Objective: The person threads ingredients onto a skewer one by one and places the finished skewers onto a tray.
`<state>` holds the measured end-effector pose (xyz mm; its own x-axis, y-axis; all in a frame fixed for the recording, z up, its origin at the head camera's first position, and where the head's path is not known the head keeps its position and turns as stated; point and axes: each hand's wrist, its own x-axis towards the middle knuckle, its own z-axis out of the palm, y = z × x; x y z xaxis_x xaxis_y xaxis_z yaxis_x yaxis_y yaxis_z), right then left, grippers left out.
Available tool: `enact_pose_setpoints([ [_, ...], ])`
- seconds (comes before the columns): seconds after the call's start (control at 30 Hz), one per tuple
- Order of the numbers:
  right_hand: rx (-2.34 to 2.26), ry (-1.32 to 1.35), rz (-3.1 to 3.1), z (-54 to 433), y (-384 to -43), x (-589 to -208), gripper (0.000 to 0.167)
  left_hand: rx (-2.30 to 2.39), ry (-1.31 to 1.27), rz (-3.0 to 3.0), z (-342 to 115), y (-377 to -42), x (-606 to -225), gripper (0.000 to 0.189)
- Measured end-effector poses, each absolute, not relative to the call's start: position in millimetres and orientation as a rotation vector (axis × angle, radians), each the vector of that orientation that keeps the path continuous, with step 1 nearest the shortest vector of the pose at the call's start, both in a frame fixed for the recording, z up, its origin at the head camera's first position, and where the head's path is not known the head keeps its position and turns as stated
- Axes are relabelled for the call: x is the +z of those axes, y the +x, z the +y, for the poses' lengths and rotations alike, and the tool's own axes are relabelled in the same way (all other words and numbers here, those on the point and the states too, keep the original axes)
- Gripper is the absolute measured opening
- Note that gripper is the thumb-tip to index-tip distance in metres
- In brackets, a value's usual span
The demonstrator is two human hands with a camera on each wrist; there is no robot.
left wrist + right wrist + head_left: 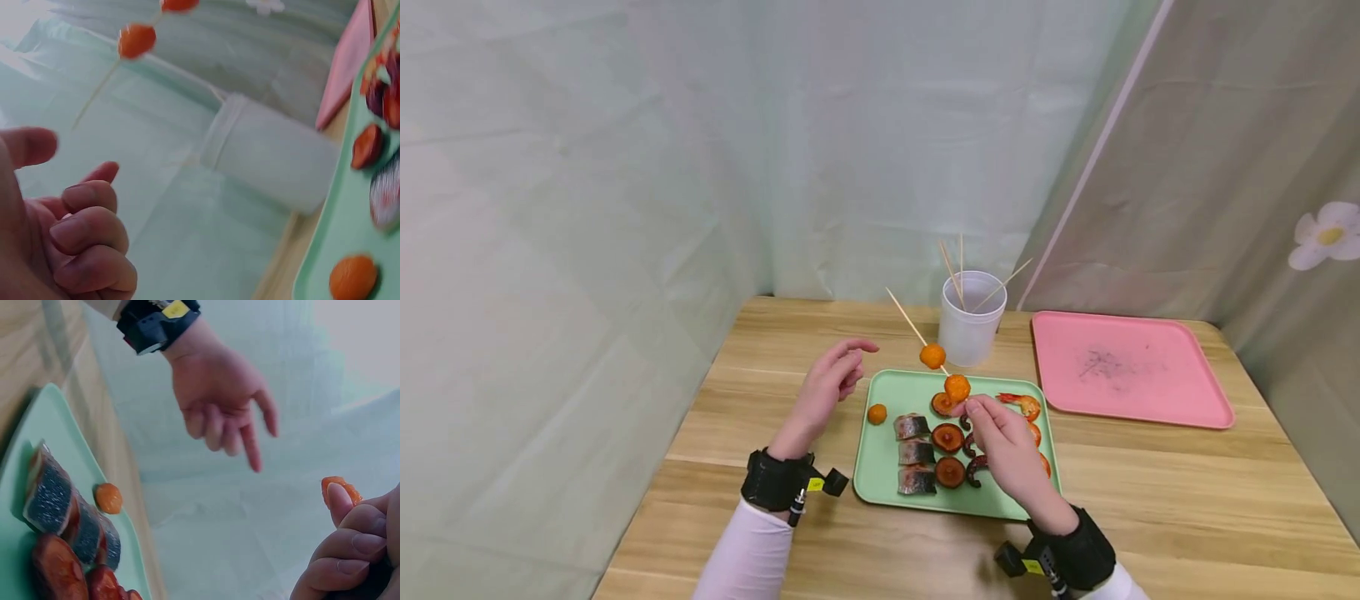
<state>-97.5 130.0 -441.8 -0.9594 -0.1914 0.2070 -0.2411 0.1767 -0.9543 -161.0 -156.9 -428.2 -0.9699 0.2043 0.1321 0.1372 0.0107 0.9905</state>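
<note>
White-sleeved forearms nearest, the right hand pinches a thin pale wooden skewer by its lower orange ball, bare tip slanting away leftward, nearer the empty left hand.

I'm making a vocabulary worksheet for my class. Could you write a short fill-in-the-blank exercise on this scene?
1. The skewer with orange balls is in the ____ hand.
2. The cup holds ____ thin sticks.
3. The tray under the fish pieces is ____ in colour.
4. The other tray is ____ in colour.

Missing words: right; three; green; pink.
</note>
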Motion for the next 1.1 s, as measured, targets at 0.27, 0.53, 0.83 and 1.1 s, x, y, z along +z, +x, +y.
enact_pose_setpoints([
  [0.27, 1.936, 0.437, -2.374, 134.7, -98.2, -438.5, 0.032, 1.677, 0.425, 2.635, -164.6, -171.6, -438.2, 0.022],
  [0.53, 1.915, 0.44, -2.386, 135.2, -98.2, -439.3, 0.031, 1.493, 0.486, 2.695, -165.8, -175.5, -445.3, 0.022],
  [0.83, 1.904, 0.443, -2.392, 135.6, -99.1, -438.3, 0.031, 1.248, 0.594, 2.704, -165.1, -182.1, -455.4, 0.033],
  [1.1, 1.935, 0.439, -2.38, 134.9, -99.5, -437.6, 0.031, 0.926, 0.644, 2.756, -161.8, -181.2, -471.8, 0.043],
])
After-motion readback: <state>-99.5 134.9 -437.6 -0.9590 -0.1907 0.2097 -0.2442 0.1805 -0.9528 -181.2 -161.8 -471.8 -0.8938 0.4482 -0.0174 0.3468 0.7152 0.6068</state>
